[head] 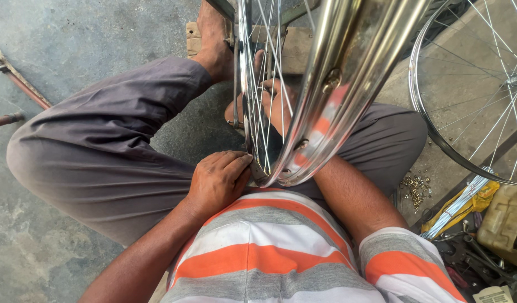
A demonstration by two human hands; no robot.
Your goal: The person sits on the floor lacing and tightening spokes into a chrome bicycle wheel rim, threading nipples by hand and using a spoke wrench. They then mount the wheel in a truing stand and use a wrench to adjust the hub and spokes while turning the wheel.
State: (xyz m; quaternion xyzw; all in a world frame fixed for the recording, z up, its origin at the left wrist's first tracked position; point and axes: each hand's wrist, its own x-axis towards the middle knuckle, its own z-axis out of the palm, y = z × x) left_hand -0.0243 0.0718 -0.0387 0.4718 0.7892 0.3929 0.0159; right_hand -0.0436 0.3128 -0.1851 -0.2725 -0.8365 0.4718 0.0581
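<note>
Two hands work on one shiny bicycle wheel (303, 140) that stands upright between our knees, close above the striped shirt (270, 252). Our left hand (219, 179) rests on the lowest part of the rim, the fingers (239, 163) curled together and pressing on the metal edge. Our right hand (278, 101) is behind the spokes (264, 84); its grip seems closed around a spoke, but the spokes and rim hide it partly, so we cannot tell for sure. A second wheel (472, 112) lies flat on the floor (73, 33) at the right, well apart. Near it we see small brass nipples (415, 188) and a bundle of loose spokes (458, 205).
</note>
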